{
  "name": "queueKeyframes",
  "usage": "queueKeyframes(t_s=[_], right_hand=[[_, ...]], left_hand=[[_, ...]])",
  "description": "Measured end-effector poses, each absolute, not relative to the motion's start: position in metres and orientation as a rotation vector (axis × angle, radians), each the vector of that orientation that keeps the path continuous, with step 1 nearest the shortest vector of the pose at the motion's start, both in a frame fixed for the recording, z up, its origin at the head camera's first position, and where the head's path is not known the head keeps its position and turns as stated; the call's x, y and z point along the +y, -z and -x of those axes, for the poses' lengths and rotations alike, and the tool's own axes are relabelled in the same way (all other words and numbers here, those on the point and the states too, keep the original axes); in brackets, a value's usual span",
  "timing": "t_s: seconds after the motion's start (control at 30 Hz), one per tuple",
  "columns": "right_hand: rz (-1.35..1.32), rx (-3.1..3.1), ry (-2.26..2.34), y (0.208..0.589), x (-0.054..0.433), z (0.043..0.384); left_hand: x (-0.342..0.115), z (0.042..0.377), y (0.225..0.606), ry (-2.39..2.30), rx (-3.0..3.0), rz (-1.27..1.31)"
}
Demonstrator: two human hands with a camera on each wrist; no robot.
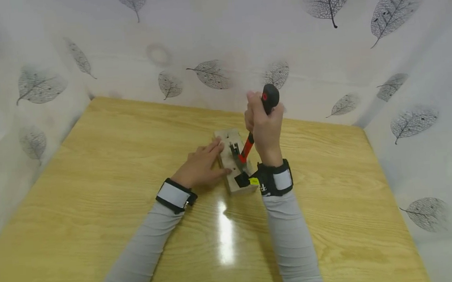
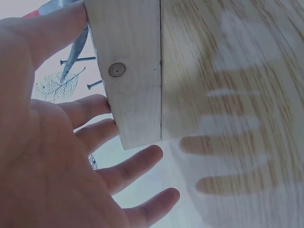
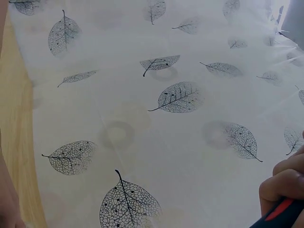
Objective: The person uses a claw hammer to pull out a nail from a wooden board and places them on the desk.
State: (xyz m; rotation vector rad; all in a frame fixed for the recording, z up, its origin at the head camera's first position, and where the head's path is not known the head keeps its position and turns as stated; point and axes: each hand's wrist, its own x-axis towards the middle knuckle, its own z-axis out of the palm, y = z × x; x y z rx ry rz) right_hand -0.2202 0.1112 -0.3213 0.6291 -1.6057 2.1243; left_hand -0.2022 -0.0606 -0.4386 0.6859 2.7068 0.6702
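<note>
A claw hammer (image 1: 247,148) with a red and black handle is gripped in my right hand (image 1: 264,124), its black handle end pointing up. Its metal head is low over a pale wooden block (image 1: 232,185). In the left wrist view the claw (image 2: 76,51) shows beside nails (image 2: 95,84) that stick out of the block's top. My left hand (image 1: 200,166) rests against the block's left side, thumb and some fingertips touching it, with the other fingers extended and apart from it. In the right wrist view only curled fingers (image 3: 285,183) and part of the handle show.
The block lies on a wood-grain table (image 1: 139,152) near its back edge. A pale wall covering with a leaf print (image 1: 210,75) stands behind and at both sides. Both wrists wear black straps (image 1: 176,196), and a yellow tag (image 1: 254,181) sits on the right one's mount.
</note>
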Motion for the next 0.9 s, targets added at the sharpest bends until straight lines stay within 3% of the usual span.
queueKeyframes(t_s=[0.57,0.9], right_hand=[[-0.729,-1.49,-1.908,0.32,0.117,0.175],[-0.693,-1.357,-2.05,0.303,0.139,0.164]], left_hand=[[-0.061,0.201,0.439,-0.662,2.721,-0.699],[-0.059,0.205,0.443,-0.664,2.74,-0.724]])
